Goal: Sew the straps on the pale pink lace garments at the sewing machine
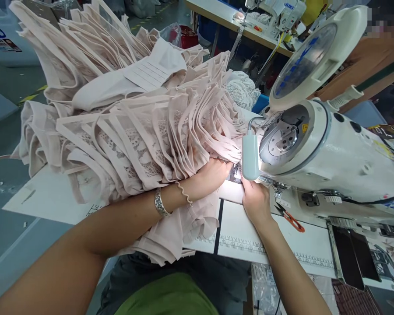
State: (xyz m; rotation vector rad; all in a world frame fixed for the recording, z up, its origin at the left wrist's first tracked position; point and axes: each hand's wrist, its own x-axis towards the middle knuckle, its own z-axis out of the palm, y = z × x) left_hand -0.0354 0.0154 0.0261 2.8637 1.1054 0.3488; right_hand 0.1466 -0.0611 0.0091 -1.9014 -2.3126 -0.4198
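A big bunch of pale pink lace garments is heaped across the left of the sewing machine and its bed. My left hand lies at the near edge of the bunch with its fingers curled in on the cloth, left of the presser foot. On the other side of the foot, my right hand rests by the edge of a flat pink piece. A grey-green lamp head hides the needle and most of the right fingers. Bright light falls on the cloth between both hands.
Orange-handled thread snips lie right of my right hand. A ruler strip runs along the table's front. A round clear-windowed cover stands raised over the machine. White lace sits behind, and another sewing machine farther back.
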